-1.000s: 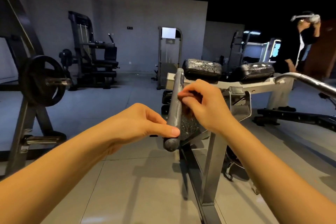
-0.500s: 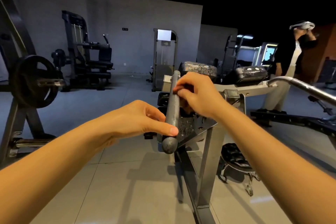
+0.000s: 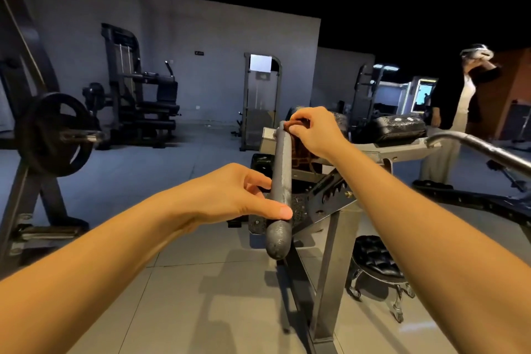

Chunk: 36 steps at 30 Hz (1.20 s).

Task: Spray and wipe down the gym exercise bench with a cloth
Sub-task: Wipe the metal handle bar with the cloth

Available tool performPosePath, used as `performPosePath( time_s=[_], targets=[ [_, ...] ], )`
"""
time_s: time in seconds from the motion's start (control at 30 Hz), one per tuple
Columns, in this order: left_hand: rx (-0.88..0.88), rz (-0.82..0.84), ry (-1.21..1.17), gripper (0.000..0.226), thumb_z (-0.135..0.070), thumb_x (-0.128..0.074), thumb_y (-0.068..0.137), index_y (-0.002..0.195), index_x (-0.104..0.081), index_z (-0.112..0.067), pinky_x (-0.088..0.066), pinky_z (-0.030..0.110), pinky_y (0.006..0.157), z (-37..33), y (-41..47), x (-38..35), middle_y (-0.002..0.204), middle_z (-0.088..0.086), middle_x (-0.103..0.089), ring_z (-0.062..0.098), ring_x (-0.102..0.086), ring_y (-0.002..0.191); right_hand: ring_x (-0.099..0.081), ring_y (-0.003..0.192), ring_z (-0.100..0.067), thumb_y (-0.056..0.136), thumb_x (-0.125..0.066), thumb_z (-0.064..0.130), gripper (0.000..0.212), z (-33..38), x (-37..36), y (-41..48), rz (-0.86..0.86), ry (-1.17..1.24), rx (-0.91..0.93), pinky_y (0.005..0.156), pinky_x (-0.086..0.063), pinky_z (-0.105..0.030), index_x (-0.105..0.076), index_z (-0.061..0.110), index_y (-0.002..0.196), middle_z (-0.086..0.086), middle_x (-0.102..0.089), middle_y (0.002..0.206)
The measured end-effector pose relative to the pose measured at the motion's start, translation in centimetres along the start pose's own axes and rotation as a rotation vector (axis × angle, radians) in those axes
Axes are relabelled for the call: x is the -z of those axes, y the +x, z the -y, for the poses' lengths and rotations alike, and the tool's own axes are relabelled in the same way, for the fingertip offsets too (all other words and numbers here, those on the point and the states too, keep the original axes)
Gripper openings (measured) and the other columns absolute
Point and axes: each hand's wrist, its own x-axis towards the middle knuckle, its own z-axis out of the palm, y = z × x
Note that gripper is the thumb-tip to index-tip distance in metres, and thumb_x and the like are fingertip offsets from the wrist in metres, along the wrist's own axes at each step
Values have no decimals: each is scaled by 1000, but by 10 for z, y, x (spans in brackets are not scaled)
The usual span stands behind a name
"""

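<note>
A grey metal handle bar [image 3: 281, 175] of the bench machine runs away from me at the centre. My left hand [image 3: 235, 195] holds its near end, with the thumb laid across the bar above the rounded tip. At the bar's far end my right hand [image 3: 313, 132] grips a brown cloth [image 3: 301, 152] and presses it against the bar. The cloth hangs down on the bar's right side. Two black pads [image 3: 398, 126] of the bench sit behind on a pale frame [image 3: 382, 151]. No spray bottle is in view.
A small black stool on casters [image 3: 376, 264] stands under the frame at lower right. A second chrome bar [image 3: 488, 149] crosses at the right. A person [image 3: 459, 100] stands at the far right. A plate rack [image 3: 54, 135] and other machines line the left and back.
My right hand has slid the cloth along the bar from its middle to its far end. My left hand has kept its hold on the near end. The view shifted slightly.
</note>
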Motion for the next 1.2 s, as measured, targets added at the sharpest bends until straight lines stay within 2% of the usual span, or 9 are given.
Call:
performPosePath(
  time_s=[0.17, 0.27, 0.4, 0.47, 0.57, 0.73, 0.93, 1.07, 1.2],
  targets=[
    [-58, 33, 2, 82, -65, -80, 62, 135, -66, -30, -47, 24, 88, 3, 4, 0, 86, -15, -66, 2, -65, 89, -65, 97, 0, 95, -70, 15, 15, 4, 12, -62, 79, 102, 152, 88, -49, -12, -78, 18, 107, 10, -73, 101],
    [-76, 38, 43, 75, -64, -78, 65, 131, -68, -32, -44, 22, 82, 1, 8, 3, 82, -16, -62, 2, -61, 83, -67, 97, -6, 95, -70, 17, 14, -3, 9, -38, 53, 61, 149, 91, -52, -23, -80, 17, 105, 7, -74, 101],
    [-65, 24, 44, 80, -65, -76, 64, 136, -65, -30, -48, 33, 98, 0, 5, 2, 85, -13, -59, 7, -59, 86, -63, 93, -17, 98, -68, 19, 14, -6, -1, 16, 47, -58, 28, 90, -54, -38, -79, 12, 103, -2, -75, 101],
    [-63, 8, 42, 83, -64, -77, 66, 139, -63, -28, -48, 31, 96, 1, 5, 2, 86, -11, -59, 8, -59, 85, -63, 94, -18, 98, -67, 18, 15, -4, -3, 17, 44, -80, 16, 87, -53, -34, -79, 12, 103, -1, -73, 99],
    [-82, 0, 17, 77, -61, -79, 73, 139, -62, -27, -44, 22, 79, 4, 4, 0, 82, -8, -60, 5, -58, 76, -63, 93, -13, 96, -68, 15, 13, 11, 10, -26, 86, 1, 83, 88, -51, -29, -79, 17, 101, 7, -69, 96],
    [-158, 42, -77, 44, -61, -76, 78, 116, -75, -37, -50, 40, 85, 9, 1, -6, 78, -3, -59, 8, -56, 75, -61, 94, -2, 96, -69, 21, 11, 34, 38, -97, 257, 40, 287, 82, -47, -13, -78, 24, 103, 16, -65, 97],
    [-93, -10, -83, 83, -65, -75, 72, 145, -57, -30, -49, 37, 107, 9, -2, -10, 84, -13, -70, 3, -67, 96, -59, 89, -9, 98, -68, 22, 15, 8, 12, -3, 106, -97, 101, 76, -44, -17, -79, 17, 108, 13, -66, 92],
    [-83, -88, -81, 82, -67, -77, 65, 137, -65, -29, -54, 31, 96, 10, -5, -11, 89, -11, -70, 6, -68, 96, -61, 93, -12, 98, -66, 22, 14, 14, 7, -29, 56, -67, 64, 92, -54, -37, -79, 19, 104, 6, -71, 100],
    [-139, -179, -100, 77, -65, -76, 64, 132, -68, -28, -51, 18, 81, 13, -12, -20, 99, -12, -71, -5, -66, 87, -60, 95, -3, 96, -68, 18, 13, 47, 38, -120, 204, 39, 310, 86, -48, -15, -78, 21, 104, 15, -65, 98]
  ],
)
